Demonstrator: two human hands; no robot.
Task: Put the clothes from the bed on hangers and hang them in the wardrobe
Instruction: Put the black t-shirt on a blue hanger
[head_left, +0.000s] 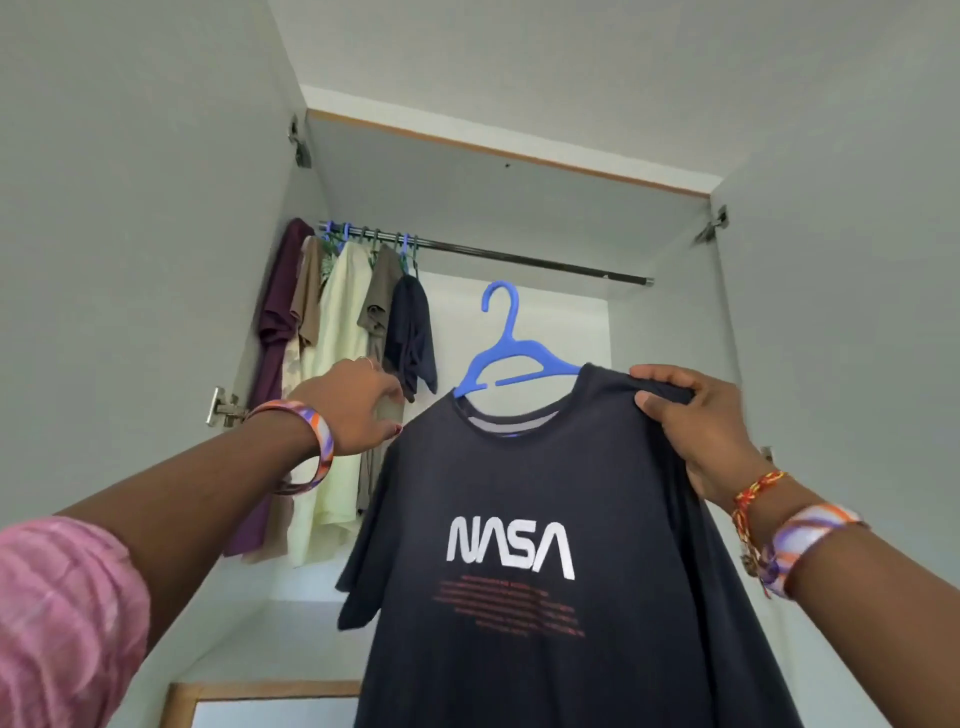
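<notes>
The step in hand looks like the hanging one: the dark NASA shirt (519, 561) is already on the blue hanger (511, 358) and is held up in front of the open wardrobe (675, 332).

The right hand (696, 421) grips the shirt's shoulder, fingers (657, 375) curled over the top and thumb pinching from the front — the hanger arm is likely inside that grip. The left hand (353, 405) reaches beside the shirt's other shoulder; its fingers seem loose, and whether they touch the cloth is hard to tell.

Above the fingers runs one rail (519, 255). The hook is below it, not yet on. Next, I think the hook must go up and over the bare part of the rail.

Count — one shirt held, one blue hanger, and about five hung clothes (343, 332) bunched just past the left fingers.
</notes>
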